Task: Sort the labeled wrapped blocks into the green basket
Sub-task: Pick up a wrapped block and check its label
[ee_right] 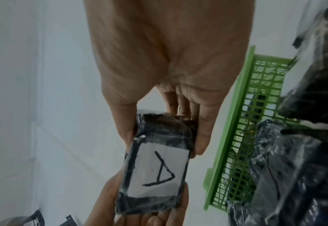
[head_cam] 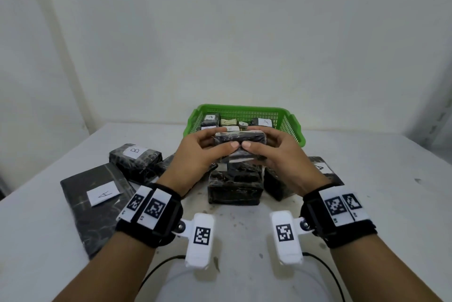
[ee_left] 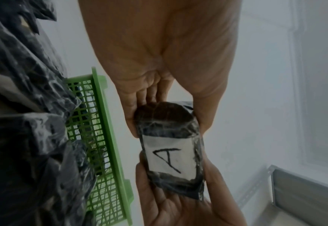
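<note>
A black plastic-wrapped block (head_cam: 239,139) with a white paper label marked A (ee_left: 170,159) is held up between both hands, just in front of the green basket (head_cam: 244,108). My left hand (head_cam: 223,139) grips its left end, thumb near and fingers far. My right hand (head_cam: 256,141) grips the right end the same way. The label (ee_right: 156,169) faces down toward the wrist cameras. Several wrapped blocks labelled A (head_cam: 265,122) and B (head_cam: 231,128) lie in the basket.
On the white table (head_cam: 367,204) lie a block marked B (head_cam: 135,160), a flat black packet marked A (head_cam: 97,204), an unlabelled-side block (head_cam: 234,188) under my hands and another block (head_cam: 320,171) at the right. A wall stands behind the basket.
</note>
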`<state>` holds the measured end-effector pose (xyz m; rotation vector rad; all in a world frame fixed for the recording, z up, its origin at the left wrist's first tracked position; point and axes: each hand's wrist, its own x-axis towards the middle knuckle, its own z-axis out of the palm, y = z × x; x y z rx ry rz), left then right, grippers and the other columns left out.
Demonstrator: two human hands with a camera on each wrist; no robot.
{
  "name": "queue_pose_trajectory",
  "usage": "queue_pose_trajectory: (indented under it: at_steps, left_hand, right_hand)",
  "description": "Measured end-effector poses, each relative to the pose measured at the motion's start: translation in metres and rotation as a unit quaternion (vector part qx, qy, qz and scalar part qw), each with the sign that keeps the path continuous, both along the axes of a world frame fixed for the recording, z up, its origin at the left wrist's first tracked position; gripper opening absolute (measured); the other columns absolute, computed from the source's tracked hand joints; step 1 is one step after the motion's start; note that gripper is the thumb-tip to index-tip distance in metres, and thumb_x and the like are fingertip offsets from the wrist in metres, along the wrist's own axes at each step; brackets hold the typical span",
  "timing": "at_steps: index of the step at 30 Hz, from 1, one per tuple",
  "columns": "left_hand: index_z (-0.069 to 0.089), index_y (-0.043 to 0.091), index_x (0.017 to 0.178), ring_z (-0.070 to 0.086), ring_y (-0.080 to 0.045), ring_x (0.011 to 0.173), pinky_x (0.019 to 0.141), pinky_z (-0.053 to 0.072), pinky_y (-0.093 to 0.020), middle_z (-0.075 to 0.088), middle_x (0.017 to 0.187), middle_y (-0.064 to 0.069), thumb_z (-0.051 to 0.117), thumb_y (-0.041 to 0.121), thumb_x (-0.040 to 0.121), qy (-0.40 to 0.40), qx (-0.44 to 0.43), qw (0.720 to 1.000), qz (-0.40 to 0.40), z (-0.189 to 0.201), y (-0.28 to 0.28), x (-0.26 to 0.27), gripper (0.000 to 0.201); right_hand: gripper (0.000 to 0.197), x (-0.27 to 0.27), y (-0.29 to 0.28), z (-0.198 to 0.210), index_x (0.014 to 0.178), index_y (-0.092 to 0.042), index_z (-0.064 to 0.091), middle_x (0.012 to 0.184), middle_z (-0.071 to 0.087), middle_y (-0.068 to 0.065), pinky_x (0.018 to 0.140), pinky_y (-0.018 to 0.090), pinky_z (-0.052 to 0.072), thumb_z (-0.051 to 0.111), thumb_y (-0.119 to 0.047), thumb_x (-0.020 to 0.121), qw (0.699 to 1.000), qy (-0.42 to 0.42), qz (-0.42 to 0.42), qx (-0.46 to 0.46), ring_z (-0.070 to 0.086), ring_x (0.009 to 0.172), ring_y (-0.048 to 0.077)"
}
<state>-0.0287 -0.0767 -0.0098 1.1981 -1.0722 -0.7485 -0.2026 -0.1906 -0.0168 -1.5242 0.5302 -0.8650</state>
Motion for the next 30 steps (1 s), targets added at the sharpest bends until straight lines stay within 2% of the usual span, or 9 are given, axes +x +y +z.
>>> queue_pose_trajectory:
  at_steps: [2, 5, 9, 11, 16, 20, 22, 27, 30]
  left_hand:
    - [0.066, 0.010, 0.128, 0.075, -0.023, 0.106, 0.088, 0.058, -0.030, 0.078, 0.112, -0.008, 0.079, 0.014, 0.085, 0.007, 0.007, 1.000, -0.015, 0.001, -0.002, 0.004, 0.044]
    - [0.067, 0.010, 0.128, 0.071, -0.028, 0.114, 0.101, 0.054, -0.043, 0.075, 0.120, -0.010, 0.077, 0.020, 0.086, 0.024, 0.021, 0.998, -0.055, -0.004, -0.007, 0.006, 0.044]
    - [0.071, 0.005, 0.120, 0.074, -0.029, 0.107, 0.103, 0.054, -0.051, 0.077, 0.112, -0.011, 0.073, 0.012, 0.091, 0.034, 0.014, 0.999, 0.004, -0.013, -0.016, 0.010, 0.029]
    - [0.069, 0.007, 0.122, 0.074, -0.028, 0.107, 0.102, 0.054, -0.050, 0.077, 0.112, -0.010, 0.075, 0.014, 0.090, 0.045, 0.014, 0.999, 0.014, -0.016, -0.020, 0.012, 0.033]
    - [0.063, 0.012, 0.131, 0.071, -0.027, 0.114, 0.104, 0.052, -0.046, 0.074, 0.122, -0.009, 0.083, 0.025, 0.080, 0.050, 0.038, 0.998, -0.026, -0.026, -0.028, 0.015, 0.057]
    - [0.063, 0.009, 0.131, 0.072, -0.025, 0.112, 0.095, 0.057, -0.033, 0.075, 0.119, -0.009, 0.078, 0.006, 0.086, 0.027, 0.033, 0.999, -0.025, -0.028, -0.030, 0.012, 0.047]
    - [0.061, 0.008, 0.134, 0.070, -0.028, 0.116, 0.100, 0.055, -0.037, 0.073, 0.123, -0.011, 0.079, 0.009, 0.084, 0.043, 0.028, 0.998, -0.041, -0.031, -0.031, 0.012, 0.052]
    - [0.060, 0.011, 0.134, 0.069, -0.025, 0.118, 0.100, 0.056, -0.037, 0.072, 0.125, -0.008, 0.081, 0.005, 0.080, 0.005, -0.012, 1.000, -0.015, -0.035, -0.025, 0.018, 0.058]
    - [0.053, 0.014, 0.138, 0.060, -0.020, 0.130, 0.107, 0.050, -0.038, 0.064, 0.137, -0.005, 0.084, -0.002, 0.076, -0.026, -0.060, 0.998, -0.013, -0.039, -0.023, 0.021, 0.071]
  right_hand:
    - [0.076, 0.004, -0.004, 0.003, 0.132, -0.014, 0.068, 0.127, 0.075, 0.009, 0.097, 0.046, 0.060, 0.096, -0.039, 0.065, 1.000, 0.007, 0.000, -0.003, 0.074, 0.114, 0.027]
    - [0.065, 0.007, -0.009, 0.007, 0.121, -0.009, 0.074, 0.113, 0.080, 0.009, 0.097, 0.043, 0.061, 0.092, -0.036, 0.065, 1.000, 0.000, -0.019, -0.022, 0.077, 0.106, 0.028]
    - [0.065, 0.012, -0.014, 0.001, 0.125, -0.010, 0.072, 0.114, 0.080, 0.009, 0.097, 0.043, 0.061, 0.088, -0.032, 0.066, 1.000, 0.019, -0.005, 0.002, 0.077, 0.107, 0.026]
    - [0.069, 0.012, -0.018, -0.004, 0.131, -0.007, 0.068, 0.119, 0.078, 0.012, 0.096, 0.045, 0.061, 0.088, -0.028, 0.068, 0.999, 0.021, 0.008, 0.031, 0.076, 0.110, 0.027]
    - [0.053, 0.007, -0.023, -0.018, 0.130, -0.002, 0.065, 0.120, 0.077, 0.015, 0.090, 0.044, 0.063, 0.085, -0.013, 0.083, 0.999, 0.014, -0.020, 0.043, 0.077, 0.108, 0.030]
    - [0.072, 0.009, -0.022, -0.025, 0.123, -0.015, 0.073, 0.119, 0.078, 0.007, 0.097, 0.046, 0.060, 0.098, -0.043, 0.062, 0.999, 0.027, -0.045, 0.011, 0.075, 0.112, 0.026]
    - [0.075, 0.009, -0.021, -0.025, 0.120, -0.019, 0.075, 0.117, 0.079, 0.004, 0.099, 0.045, 0.059, 0.099, -0.049, 0.055, 0.998, 0.030, -0.057, -0.013, 0.076, 0.110, 0.022]
    - [0.079, 0.004, -0.018, -0.028, 0.137, -0.018, 0.063, 0.132, 0.072, 0.005, 0.098, 0.045, 0.060, 0.090, -0.033, 0.065, 0.999, 0.019, -0.005, 0.032, 0.074, 0.115, 0.021]
    - [0.066, -0.002, -0.016, -0.026, 0.136, -0.011, 0.063, 0.130, 0.073, 0.014, 0.099, 0.045, 0.059, 0.076, -0.043, 0.079, 0.992, 0.032, 0.047, 0.109, 0.075, 0.113, 0.032]
